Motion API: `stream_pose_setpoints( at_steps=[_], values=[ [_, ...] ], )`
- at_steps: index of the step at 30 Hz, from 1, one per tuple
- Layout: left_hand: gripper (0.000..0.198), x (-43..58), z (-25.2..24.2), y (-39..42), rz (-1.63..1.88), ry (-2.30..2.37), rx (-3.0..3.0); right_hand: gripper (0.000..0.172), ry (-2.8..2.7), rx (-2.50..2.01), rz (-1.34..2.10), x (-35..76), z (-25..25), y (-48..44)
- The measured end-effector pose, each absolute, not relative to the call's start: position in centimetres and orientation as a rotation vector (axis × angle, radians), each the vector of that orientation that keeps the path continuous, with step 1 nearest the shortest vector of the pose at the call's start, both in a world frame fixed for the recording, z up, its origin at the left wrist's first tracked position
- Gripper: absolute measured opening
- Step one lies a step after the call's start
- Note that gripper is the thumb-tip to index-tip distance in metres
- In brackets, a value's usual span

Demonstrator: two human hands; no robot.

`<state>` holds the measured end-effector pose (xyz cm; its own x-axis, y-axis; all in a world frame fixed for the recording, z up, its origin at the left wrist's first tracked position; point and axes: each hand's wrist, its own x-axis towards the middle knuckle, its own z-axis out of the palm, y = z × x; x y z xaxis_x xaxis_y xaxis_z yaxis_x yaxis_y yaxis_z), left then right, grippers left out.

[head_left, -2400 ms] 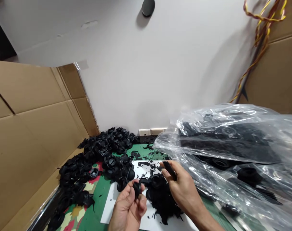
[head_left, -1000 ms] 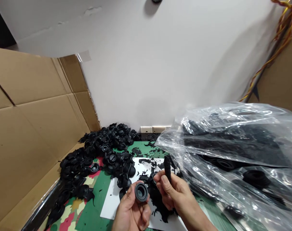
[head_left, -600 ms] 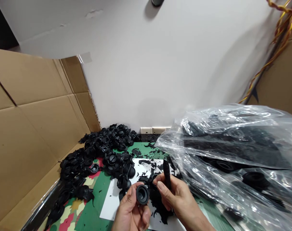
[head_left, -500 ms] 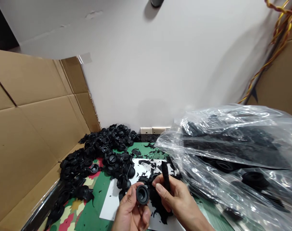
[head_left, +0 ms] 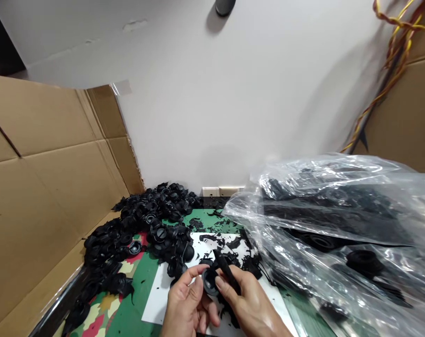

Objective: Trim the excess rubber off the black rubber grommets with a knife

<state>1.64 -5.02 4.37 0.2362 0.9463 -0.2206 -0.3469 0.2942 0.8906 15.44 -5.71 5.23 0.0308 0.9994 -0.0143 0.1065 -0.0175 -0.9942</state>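
A round black rubber part (head_left: 209,282) with a hollow centre is between my two hands, over a white sheet (head_left: 156,299). My left hand (head_left: 191,302) grips its left edge between thumb and forefinger, the other fingers curled below. My right hand (head_left: 243,297) pinches the part's right side with the thumb and also holds a dark, stick-like tool (head_left: 226,270), which points up and to the left. The tool's working end cannot be made out. Black scraps (head_left: 233,243) lie on the sheet behind and under my hands.
A heap of black rubber parts (head_left: 163,201) spreads over the green surface (head_left: 135,299) on the left. Cardboard (head_left: 51,187) stands along the left side. A clear plastic bag (head_left: 324,206) with black parts lies at the right. Sockets (head_left: 228,191) sit low on the wall.
My right hand has moved left onto the round part, and the tool now tilts left instead of standing nearly upright. The part's opening is now partly covered by my right thumb.
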Motion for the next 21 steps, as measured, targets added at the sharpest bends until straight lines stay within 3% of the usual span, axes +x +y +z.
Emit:
stream_pose_setpoints(
  at_steps=[8,17,21],
  values=[
    [0.032,2.4,4.5,-5.4,1.283,1.364,1.450,0.024,-1.105,-1.297,1.083,15.0,5.2,-5.8],
    [0.008,2.5,3.8,-4.9,1.269,1.530,1.899,0.036,-0.714,-1.282,1.123,14.3,1.9,-4.7],
    [0.020,1.9,5.3,-5.0,1.218,1.358,2.485,0.037,-0.616,-1.243,1.145,14.2,1.2,-4.5]
  ],
)
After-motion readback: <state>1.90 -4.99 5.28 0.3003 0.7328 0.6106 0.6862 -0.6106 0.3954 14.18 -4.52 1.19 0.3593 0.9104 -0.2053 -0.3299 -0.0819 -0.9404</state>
